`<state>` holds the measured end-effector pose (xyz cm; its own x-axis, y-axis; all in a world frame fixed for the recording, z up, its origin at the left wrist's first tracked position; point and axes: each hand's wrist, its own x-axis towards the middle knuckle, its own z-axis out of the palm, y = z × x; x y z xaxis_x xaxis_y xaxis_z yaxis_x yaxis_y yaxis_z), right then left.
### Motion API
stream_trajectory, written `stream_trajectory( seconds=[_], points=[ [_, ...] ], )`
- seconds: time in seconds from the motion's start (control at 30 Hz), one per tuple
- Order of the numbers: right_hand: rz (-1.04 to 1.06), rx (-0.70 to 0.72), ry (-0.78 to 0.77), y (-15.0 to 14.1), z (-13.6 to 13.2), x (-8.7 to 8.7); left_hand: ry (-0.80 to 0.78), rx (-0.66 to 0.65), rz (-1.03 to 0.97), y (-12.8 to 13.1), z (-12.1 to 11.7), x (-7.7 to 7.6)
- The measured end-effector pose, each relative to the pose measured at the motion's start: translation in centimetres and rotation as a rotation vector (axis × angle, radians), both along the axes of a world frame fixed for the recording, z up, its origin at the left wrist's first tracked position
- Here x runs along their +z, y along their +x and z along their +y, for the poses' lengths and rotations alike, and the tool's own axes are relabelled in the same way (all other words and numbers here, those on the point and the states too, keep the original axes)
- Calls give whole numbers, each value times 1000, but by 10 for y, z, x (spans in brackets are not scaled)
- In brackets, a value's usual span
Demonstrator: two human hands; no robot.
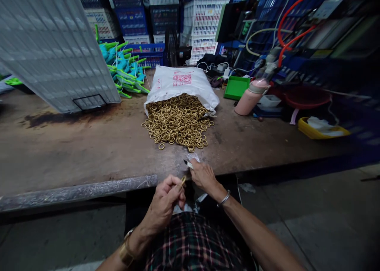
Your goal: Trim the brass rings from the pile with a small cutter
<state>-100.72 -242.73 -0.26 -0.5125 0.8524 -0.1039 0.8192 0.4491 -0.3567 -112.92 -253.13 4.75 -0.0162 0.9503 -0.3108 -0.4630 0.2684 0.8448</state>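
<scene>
My left hand [169, 193] is closed in a pinch on a gold-coloured ring [183, 180], held just in front of the table edge. Close by on the right, my right hand [204, 176] is wrapped round a small knife [188, 164] with a dark pointed tip and a pale handle. The tip points up and left, apart from the ring. Beyond both hands, a heap of gold-coloured rings [175, 122] spills onto the table from the mouth of a white sack [184, 81] with red print. A few rings lie loose at the heap's near edge.
A grey ribbed panel [56, 45] stands tilted at the left, beside a pile of green and turquoise plastic pieces [127, 71]. Right of the sack are a green tray [236, 87], a pink bottle [249, 98] and a yellow basket [322, 130]. Stacked crates [204, 19] line the back.
</scene>
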Motion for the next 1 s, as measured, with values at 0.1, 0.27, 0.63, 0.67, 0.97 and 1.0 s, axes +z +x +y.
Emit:
stream_trajectory(
  seconds=[0.1,0.27,0.63,0.67,0.97,1.0],
  points=[
    [44,-121,76,3,23,-7,-66,7,-138,0,4,4],
    [185,-225,163,-3,54,-11,-214,121,-223,-4,9,-10],
    [21,-108,188,-33,68,-3,-274,149,-558,-18,11,-26],
    [27,-103,191,-34,68,-4,-288,163,-569,-19,11,-28],
    [341,-165,45,-34,61,-3,-282,200,-363,-19,19,-30],
    [452,-185,-28,-34,59,-2,-244,191,-295,-20,22,-27]
  ],
)
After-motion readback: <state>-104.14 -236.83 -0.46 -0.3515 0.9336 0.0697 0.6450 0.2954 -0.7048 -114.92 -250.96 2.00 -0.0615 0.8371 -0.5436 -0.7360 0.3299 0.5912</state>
